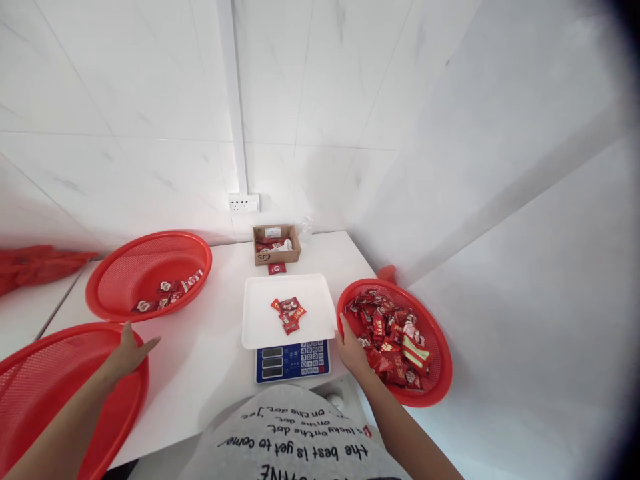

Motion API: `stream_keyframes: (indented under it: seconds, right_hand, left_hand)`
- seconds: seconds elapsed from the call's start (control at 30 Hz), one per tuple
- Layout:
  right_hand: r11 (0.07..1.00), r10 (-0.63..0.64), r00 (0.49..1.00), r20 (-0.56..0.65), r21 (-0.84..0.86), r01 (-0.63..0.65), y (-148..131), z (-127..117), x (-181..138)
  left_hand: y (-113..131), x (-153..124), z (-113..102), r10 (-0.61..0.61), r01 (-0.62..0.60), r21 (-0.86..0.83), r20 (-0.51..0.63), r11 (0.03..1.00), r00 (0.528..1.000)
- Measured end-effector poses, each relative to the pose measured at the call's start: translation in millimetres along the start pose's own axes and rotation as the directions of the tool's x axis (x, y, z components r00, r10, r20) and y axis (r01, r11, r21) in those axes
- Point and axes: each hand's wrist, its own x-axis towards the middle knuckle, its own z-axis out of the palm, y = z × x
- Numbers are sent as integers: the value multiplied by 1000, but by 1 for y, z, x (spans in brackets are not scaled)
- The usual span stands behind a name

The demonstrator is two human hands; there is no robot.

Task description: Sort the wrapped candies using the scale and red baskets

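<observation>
My left hand [126, 355] is over the right rim of the near-left red plastic basket [143, 393], thumb and forefinger spread apart, with nothing visible in it. At the right, my right hand [352, 348] is closed on the left rim of another red basket [445, 347], which holds many small red candy packets [393, 363]; some fingers are hidden. Between the hands stands a digital scale [293, 361] with a blue keypad and a white tray [260, 327]. Several red packets [290, 313] lie in a small pile on the tray.
A far-left red basket [115, 267] contains a few packets [170, 290]. Behind the scale stand a small cardboard box [270, 257] of packets and one loose packet [277, 268]. A power socket [244, 203] is on the wall; red fabric [35, 267] lies far left.
</observation>
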Motion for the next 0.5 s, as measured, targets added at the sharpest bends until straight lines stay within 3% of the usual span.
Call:
stream_keyframes:
  seconds: [0.07,0.13,0.3,0.5]
  right_hand:
    - [1000,-1,1000,2,4,1,1,0,0]
    - [1000,0,1000,5,5,0,1,1,1]
    - [1000,-13,1000,2,19,13,3,0,1]
    - [999,-15,1000,12,42,14,2,-1,-2]
  left_hand:
    - [19,-6,0,-43,70,-176,150,982,988]
    - [37,-9,-1,-46,99,-263,202,960,978]
    - [65,4,-1,-30,70,-218,181,974,983]
    - [66,20,-4,-97,160,-219,273,963,957]
